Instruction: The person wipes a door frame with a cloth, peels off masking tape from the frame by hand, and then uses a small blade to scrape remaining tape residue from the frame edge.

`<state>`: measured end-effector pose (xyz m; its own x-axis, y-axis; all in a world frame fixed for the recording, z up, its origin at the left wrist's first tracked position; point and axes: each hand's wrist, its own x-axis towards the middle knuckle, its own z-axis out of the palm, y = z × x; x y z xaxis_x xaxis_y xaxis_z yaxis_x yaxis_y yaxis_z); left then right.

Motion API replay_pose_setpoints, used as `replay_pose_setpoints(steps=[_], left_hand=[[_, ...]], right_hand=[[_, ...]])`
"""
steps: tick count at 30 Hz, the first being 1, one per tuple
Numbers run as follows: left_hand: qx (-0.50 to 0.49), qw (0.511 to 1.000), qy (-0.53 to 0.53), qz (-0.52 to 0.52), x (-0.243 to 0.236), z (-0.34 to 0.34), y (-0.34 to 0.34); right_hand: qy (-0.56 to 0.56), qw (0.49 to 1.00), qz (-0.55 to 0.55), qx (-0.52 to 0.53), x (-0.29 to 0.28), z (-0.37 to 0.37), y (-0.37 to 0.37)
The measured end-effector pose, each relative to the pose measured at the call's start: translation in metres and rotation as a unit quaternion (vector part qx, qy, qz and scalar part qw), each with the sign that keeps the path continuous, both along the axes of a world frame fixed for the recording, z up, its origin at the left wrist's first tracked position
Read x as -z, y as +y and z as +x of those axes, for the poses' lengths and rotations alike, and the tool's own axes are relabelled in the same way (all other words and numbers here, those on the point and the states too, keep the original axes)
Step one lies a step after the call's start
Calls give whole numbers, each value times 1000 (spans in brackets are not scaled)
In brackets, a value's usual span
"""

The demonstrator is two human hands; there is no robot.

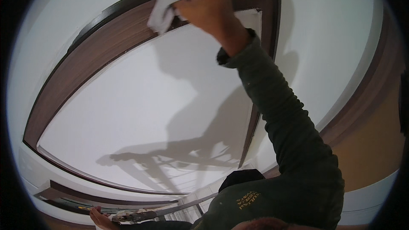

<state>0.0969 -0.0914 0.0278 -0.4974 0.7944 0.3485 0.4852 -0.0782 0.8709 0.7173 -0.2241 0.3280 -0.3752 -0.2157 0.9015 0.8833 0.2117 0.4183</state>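
Observation:
My right hand (208, 4) is raised high at the top, its fingers closed around a crumpled white cloth (164, 12). The cloth lies against the dark brown wooden frame (115, 32) that borders a large white panel (106, 115). A dark green sleeve (281, 115) covers most of this arm. Low at the left, my left hand (100, 219) is beside the end of a paint-spattered bar (134, 217). Some of its fingers point upward, but its grip is not clear.
Shadows of my body and of a ladder-like shape fall across the white panel. White wall (328, 47) surrounds the frame, with a brown curved band (362, 106) at the right. Another dark-framed opening (64, 196) is at the lower left. A black angular thing (240, 178) sits near my chest.

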Motion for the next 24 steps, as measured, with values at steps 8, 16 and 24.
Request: replay_pose_setpoints(steps=[8, 16, 24], left_hand=[[31, 999, 0, -14, 3, 0, 15], [18, 991, 123, 45, -28, 50, -35], [-9, 996, 83, 24, -27, 48, -27]], right_hand=[[156, 982, 61, 82, 17, 142, -97], [192, 979, 55, 52, 14, 114, -86], [111, 992, 46, 35, 15, 112, -77]])
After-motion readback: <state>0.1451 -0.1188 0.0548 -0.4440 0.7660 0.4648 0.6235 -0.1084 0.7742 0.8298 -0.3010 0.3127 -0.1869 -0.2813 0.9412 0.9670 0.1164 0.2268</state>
